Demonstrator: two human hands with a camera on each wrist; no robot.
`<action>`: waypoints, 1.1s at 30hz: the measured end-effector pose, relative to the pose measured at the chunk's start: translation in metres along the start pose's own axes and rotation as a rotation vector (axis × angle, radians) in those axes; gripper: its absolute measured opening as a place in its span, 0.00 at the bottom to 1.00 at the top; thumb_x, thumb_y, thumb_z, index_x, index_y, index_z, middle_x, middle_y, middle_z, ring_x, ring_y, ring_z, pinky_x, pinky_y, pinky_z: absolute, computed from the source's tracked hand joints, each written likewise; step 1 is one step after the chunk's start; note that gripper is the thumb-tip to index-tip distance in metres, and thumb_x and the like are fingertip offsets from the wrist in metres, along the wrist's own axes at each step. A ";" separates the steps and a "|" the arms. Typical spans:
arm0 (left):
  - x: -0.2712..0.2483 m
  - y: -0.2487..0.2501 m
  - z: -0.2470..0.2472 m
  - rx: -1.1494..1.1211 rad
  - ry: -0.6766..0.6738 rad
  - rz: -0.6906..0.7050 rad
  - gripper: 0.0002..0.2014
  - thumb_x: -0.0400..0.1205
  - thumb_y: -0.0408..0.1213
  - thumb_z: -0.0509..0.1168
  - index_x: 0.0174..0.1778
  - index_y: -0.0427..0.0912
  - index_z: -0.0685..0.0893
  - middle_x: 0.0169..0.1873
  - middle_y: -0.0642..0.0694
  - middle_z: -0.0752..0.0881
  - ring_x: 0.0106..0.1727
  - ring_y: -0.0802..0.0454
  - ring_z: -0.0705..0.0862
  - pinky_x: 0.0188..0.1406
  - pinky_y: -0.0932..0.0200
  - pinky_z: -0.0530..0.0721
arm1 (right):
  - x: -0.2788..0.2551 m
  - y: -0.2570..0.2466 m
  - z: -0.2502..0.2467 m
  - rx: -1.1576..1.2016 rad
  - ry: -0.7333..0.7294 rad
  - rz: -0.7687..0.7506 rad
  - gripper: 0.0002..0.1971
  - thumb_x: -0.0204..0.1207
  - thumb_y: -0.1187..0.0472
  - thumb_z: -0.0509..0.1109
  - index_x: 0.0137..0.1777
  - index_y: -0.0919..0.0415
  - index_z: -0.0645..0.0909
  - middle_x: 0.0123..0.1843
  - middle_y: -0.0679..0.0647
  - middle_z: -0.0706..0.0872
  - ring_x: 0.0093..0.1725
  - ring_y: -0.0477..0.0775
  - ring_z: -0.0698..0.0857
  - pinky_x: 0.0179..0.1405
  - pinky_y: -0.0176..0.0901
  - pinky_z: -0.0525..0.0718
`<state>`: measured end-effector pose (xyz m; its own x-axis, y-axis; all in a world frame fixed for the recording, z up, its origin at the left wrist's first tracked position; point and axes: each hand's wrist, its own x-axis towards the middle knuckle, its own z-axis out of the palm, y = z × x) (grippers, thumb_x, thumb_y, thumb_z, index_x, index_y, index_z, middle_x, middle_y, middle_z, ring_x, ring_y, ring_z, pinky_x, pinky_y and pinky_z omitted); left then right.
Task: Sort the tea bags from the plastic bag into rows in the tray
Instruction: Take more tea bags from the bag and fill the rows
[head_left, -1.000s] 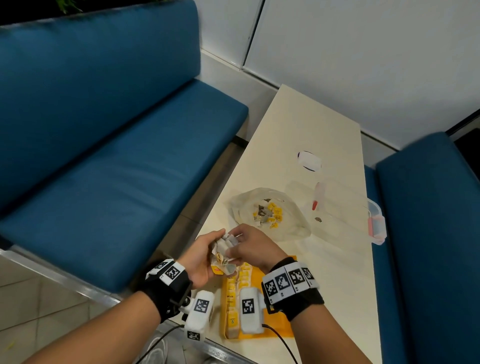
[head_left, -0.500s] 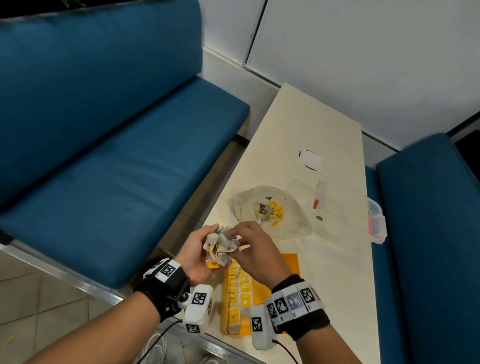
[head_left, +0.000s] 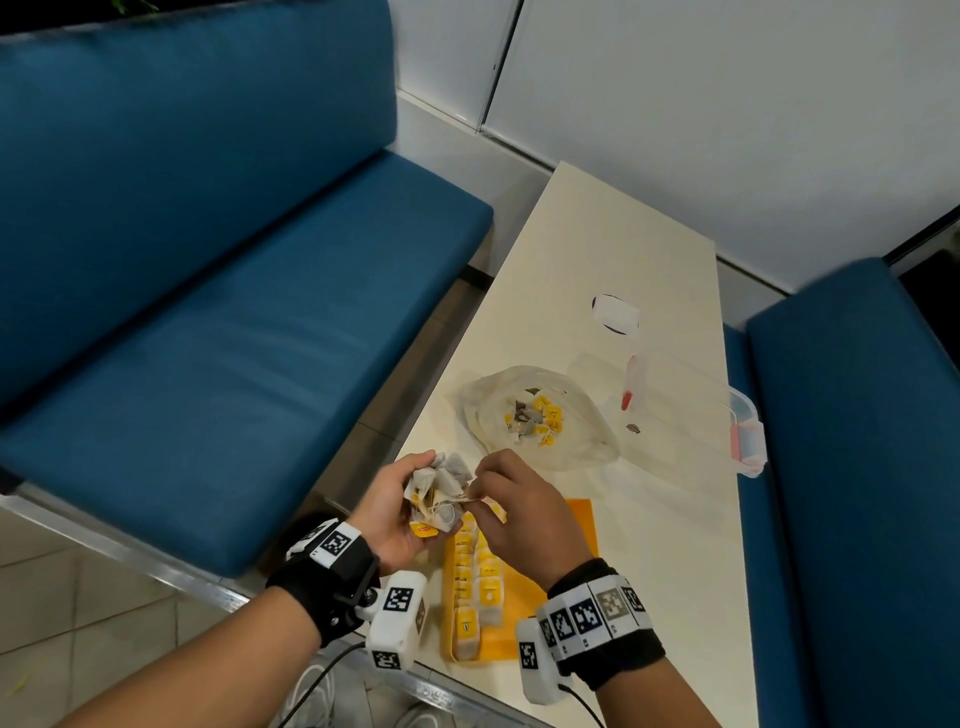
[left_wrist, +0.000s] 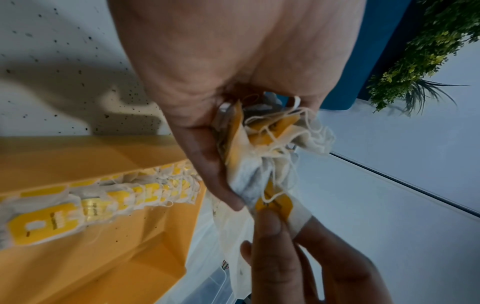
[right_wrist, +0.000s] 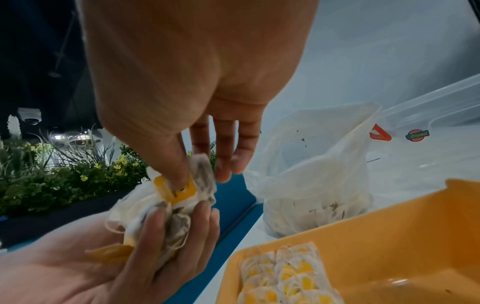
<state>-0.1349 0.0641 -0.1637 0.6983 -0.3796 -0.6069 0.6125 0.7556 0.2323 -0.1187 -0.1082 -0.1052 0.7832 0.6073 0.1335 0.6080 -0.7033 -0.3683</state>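
Left hand clutching a tangled wad of tea bags above the orange tray, strings too knotted to count bags. Right hand pinching one yellow tag off the wad. Two rows of bags lying in the tray, near end cut off by wrist cameras. Plastic bag sitting just behind, clear tub crowding beside it.

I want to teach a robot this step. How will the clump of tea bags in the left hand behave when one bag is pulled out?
The clump of tea bags looks soft and crumpled, so it probably squashes. Its strings are tangled, so neighbours may follow the tea bag that the right hand pinches. The left hand likely must grip firmly.
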 end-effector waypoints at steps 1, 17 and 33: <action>0.001 0.001 -0.002 -0.004 -0.003 -0.005 0.18 0.80 0.49 0.69 0.48 0.35 0.88 0.41 0.38 0.83 0.37 0.44 0.84 0.36 0.53 0.81 | 0.000 0.000 -0.002 -0.008 0.010 -0.001 0.04 0.78 0.55 0.71 0.47 0.55 0.83 0.53 0.46 0.80 0.47 0.50 0.82 0.38 0.44 0.85; 0.002 0.001 -0.018 0.008 0.142 0.027 0.25 0.75 0.49 0.74 0.63 0.37 0.86 0.54 0.32 0.89 0.51 0.37 0.90 0.44 0.48 0.89 | -0.002 0.008 -0.017 0.086 0.118 0.233 0.03 0.75 0.61 0.71 0.45 0.51 0.83 0.41 0.46 0.83 0.44 0.50 0.82 0.42 0.46 0.82; -0.003 0.007 -0.017 0.019 0.149 0.056 0.14 0.82 0.46 0.69 0.57 0.41 0.86 0.51 0.33 0.91 0.48 0.37 0.91 0.39 0.50 0.90 | -0.062 0.048 -0.010 0.889 -0.079 0.808 0.10 0.68 0.79 0.77 0.34 0.65 0.84 0.33 0.56 0.88 0.31 0.50 0.85 0.29 0.35 0.79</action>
<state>-0.1385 0.0793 -0.1731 0.6695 -0.2529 -0.6984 0.5823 0.7624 0.2821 -0.1371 -0.1835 -0.1220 0.8676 0.1514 -0.4738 -0.3812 -0.4096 -0.8288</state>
